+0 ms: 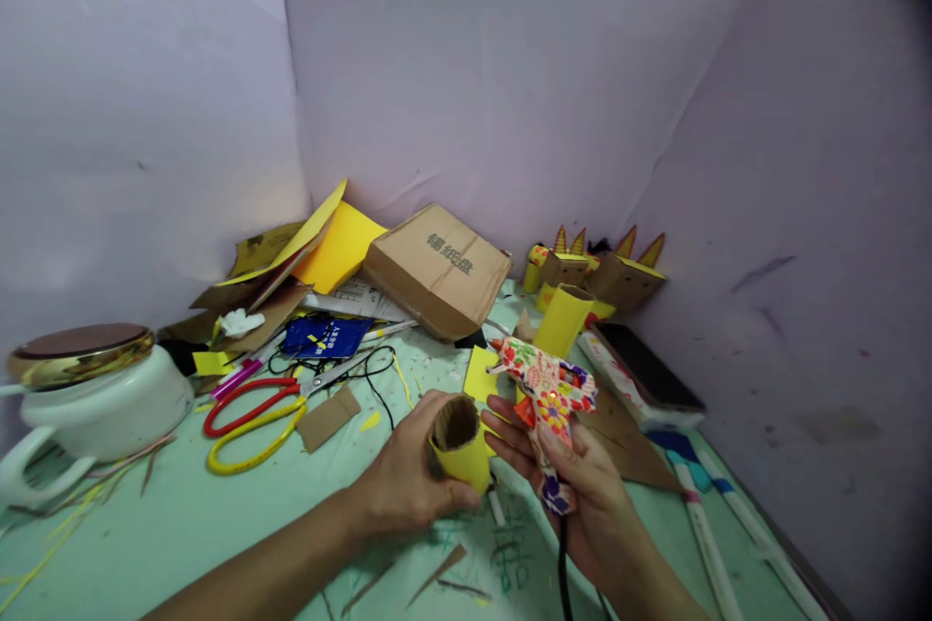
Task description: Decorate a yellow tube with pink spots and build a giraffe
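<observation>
My left hand (408, 466) is wrapped round a short yellow cardboard tube (466, 458), tilted so its open brown end faces up and toward me. Close beside it, my right hand (582, 480) holds a hot glue gun (548, 388) with a colourful floral pattern. Its orange-red nozzle points up and left, and a black cord runs down from the handle. The fingers behind the gun are partly spread, while the thumb lies on the grip. Just beyond the gun stands another yellow cardboard tube (566, 320). A yellow paper piece (479, 375) lies behind the held tube.
Red-and-yellow-handled scissors (254, 432) and a white lidded mug (109, 408) are on the left. A cardboard box (437, 267) leans at the back, near cardboard figures with striped spikes (626, 281). A phone (648, 364) rests on a box at right, near white markers (706, 534).
</observation>
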{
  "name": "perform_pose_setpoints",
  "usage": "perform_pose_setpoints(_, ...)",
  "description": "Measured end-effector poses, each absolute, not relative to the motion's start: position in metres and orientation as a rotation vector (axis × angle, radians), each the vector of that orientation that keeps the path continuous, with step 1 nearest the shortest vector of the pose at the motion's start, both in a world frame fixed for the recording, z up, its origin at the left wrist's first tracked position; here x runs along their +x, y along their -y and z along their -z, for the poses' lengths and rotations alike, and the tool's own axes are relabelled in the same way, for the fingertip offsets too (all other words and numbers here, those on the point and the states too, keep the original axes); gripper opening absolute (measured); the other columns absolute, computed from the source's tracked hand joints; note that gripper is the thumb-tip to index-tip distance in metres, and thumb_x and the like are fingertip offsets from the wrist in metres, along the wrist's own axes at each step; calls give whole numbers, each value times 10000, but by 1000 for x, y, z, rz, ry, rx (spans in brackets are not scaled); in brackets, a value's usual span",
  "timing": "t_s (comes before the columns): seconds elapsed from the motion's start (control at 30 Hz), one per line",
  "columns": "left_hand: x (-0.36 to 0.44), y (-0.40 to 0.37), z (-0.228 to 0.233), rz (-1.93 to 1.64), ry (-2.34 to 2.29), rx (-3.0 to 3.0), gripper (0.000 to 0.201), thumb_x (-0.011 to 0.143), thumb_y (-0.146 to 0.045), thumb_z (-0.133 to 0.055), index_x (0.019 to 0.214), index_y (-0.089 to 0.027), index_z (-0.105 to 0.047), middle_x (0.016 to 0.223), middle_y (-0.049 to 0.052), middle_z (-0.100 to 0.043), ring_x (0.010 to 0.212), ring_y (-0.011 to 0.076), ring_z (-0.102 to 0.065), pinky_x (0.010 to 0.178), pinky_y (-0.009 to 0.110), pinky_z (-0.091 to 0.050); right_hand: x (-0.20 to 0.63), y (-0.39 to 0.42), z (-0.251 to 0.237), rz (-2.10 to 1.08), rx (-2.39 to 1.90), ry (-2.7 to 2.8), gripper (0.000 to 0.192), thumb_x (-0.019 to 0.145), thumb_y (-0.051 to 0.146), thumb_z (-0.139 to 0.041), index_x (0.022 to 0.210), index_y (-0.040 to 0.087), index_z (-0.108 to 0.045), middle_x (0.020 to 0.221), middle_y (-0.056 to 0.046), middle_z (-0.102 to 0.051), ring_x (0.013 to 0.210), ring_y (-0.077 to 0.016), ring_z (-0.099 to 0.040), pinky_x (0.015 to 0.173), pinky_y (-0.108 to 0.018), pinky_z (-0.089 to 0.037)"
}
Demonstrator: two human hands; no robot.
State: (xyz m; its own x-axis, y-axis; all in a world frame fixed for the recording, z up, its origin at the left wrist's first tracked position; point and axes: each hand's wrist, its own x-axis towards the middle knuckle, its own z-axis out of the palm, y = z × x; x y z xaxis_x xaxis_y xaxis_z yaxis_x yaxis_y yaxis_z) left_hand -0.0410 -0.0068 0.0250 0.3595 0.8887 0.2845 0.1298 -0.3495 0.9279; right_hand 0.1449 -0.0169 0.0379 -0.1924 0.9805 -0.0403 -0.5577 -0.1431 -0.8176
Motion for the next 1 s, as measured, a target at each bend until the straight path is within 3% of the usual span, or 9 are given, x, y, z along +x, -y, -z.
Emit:
perform_pose_setpoints(0.17, -38, 6, -19, -1066, -836, 1725, 578, 580, -367, -814, 1050, -163, -548, 1026, 82, -565, 957, 250, -544, 849, 344, -441, 143, 19, -37, -1649, -734, 870, 300, 744, 332, -732, 1017, 221, -677, 1086, -104, -722, 1070, -288, -647, 999, -480, -435)
perform_pose_setpoints(0.3, -31, 8, -9, -1042, -830, 1652, 602, 648, -413, -769, 1112, -162, -479, 986, 76, -604, 892, 223, -565, 792, 326, -453, 142, 18, -37, -1626, -775, 873, 323, 718, 373, -748, 990, 210, -690, 1072, -117, -725, 1067, -303, -647, 963, -456, -467)
perform_pose_setpoints(0.5, -26, 9, -10, -1019, -812, 1672, 598, 745, -282, -658, 1274, -155, -410, 1247, 133, -546, 1144, 270, -507, 984, 407, -376, 141, 14, -35, -1604, -813, 878, 363, 715, 387, -746, 1011, 191, -678, 1052, -124, -728, 1049, -306, -653, 895, -432, -511)
perform_pose_setpoints(0.7, -27, 9, -23, -1024, -1051, 1499, 383, 646, -195, -703, 997, -164, -555, 966, 64, -666, 891, 223, -601, 804, 332, -464, 152, 12, -35, -1319, -926, 1093, 368, 732, 409, -729, 1036, 213, -664, 1087, -98, -710, 948, -256, -668, 839, -400, -518)
perform_pose_setpoints(0.83, -31, 6, -26, -1096, -1156, 1473, 374, 596, -136, -724, 935, -175, -571, 913, 41, -679, 861, 209, -613, 774, 304, -473, 174, 9, -40, -1036, -1189, 1303, 313, 714, 439, -733, 873, 176, -674, 731, -57, -700, 590, -180, -603, 545, -292, -488)
perform_pose_setpoints(1.0, -33, 2, -26, -1151, -1134, 1457, 343, 591, -112, -709, 925, -172, -663, 915, 31, -714, 892, 216, -640, 839, 324, -478, 190, 7, -51, -945, -1229, 1464, 248, 708, 423, -729, 773, 187, -690, 605, -23, -638, 742, -238, -634, 635, -308, -506)
